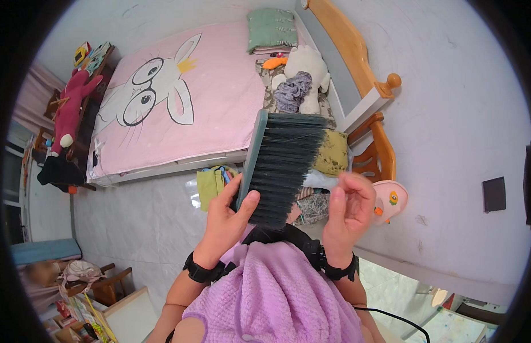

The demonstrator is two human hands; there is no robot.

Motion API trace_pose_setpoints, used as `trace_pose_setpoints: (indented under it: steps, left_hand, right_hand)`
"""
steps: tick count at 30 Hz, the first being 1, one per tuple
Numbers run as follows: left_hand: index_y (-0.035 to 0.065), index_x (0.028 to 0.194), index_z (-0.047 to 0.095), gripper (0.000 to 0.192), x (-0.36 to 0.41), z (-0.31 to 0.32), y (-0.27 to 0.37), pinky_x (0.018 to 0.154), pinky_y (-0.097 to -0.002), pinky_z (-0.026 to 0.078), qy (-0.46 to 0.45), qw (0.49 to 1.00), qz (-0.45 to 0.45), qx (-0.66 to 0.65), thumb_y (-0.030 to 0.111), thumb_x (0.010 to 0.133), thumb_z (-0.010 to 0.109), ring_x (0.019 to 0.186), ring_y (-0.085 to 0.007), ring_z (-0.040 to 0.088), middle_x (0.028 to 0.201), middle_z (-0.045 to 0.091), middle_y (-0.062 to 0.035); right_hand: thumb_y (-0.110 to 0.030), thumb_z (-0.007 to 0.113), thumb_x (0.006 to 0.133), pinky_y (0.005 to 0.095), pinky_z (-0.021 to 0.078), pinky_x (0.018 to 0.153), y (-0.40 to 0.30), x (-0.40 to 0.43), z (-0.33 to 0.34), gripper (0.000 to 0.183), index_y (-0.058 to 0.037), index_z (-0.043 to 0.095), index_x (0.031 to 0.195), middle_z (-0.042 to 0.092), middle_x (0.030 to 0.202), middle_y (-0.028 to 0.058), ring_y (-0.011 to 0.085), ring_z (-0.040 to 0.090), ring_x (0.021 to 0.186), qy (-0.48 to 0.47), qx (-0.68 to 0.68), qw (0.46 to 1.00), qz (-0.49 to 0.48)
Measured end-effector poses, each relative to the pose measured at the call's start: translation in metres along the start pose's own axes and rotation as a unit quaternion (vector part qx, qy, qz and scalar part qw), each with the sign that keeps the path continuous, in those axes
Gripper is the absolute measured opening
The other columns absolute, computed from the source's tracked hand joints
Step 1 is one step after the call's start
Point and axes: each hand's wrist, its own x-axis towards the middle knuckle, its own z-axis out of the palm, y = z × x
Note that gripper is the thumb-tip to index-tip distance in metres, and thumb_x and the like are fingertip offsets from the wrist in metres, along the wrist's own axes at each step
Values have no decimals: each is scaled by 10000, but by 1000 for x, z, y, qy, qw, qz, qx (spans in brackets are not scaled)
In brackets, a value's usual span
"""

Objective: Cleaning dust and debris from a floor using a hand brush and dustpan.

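A bed brush with a grey-green back and long dark bristles (287, 158) is held up in front of me, its bristles facing right. My left hand (226, 216) grips its lower end, with the thumb against the bristles. To the right of the bristles is my right hand (350, 210), raised with its fingers curled; a gap shows between it and the brush, and whether anything fine is between its fingertips cannot be told. Behind the brush lies a bed with a pink rabbit-print cover (222, 85).
A white plush toy (306, 68), a crumpled grey cloth (293, 92) and a green pillow (272, 30) lie at the bed's headboard end. A wooden chair (379, 158) holding a yellow-green cushion (332, 153) stands by the right wall. Folded green cloth (210, 186) is below the bed's edge.
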Motion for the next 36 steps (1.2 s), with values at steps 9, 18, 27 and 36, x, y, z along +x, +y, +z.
trace_pose_setpoints:
  steps: [9, 18, 27, 36]
  left_hand:
    - [-48, 1232, 520, 431, -6, -14, -9, 818, -238, 444, 3, 1000, -5, -17, 240, 922, 602, 907, -83, 535, 990, 627, -44]
    - [-30, 1213, 529, 561, -2, -20, -31, 887, -271, 403, -82, 996, 3, -41, 464, 974, 414, 984, -129, 518, 1093, 596, -60]
    - [-26, 1209, 520, 729, 18, 24, -42, 865, -285, 424, -227, 969, 54, -76, 622, 882, 461, 996, -130, 530, 1081, 604, -69]
    - [-13, 1152, 548, 721, -2, 131, -27, 808, -302, 447, -428, 897, 110, -28, 645, 874, 447, 923, -170, 574, 995, 626, -96]
  right_hand:
    - [-54, 533, 925, 198, 410, 633, -12, -28, 5, 53, -1, 531, 925, 528, 798, 41, 73, 503, 642, -19, 107, 992, 58]
    - [-128, 453, 972, 216, 387, 641, -13, -51, 5, 152, -9, 536, 928, 516, 747, 23, 76, 430, 575, -23, 7, 998, 65]
    - [-351, 512, 940, 330, 397, 875, -15, -61, -23, 410, 35, 538, 1075, 542, 1046, 124, 208, 517, 967, 68, -91, 990, 89]
    - [-493, 585, 875, 349, 321, 1011, -13, -100, -121, 735, 52, 364, 1315, 470, 1262, 134, 203, 445, 1170, 96, 17, 992, 81]
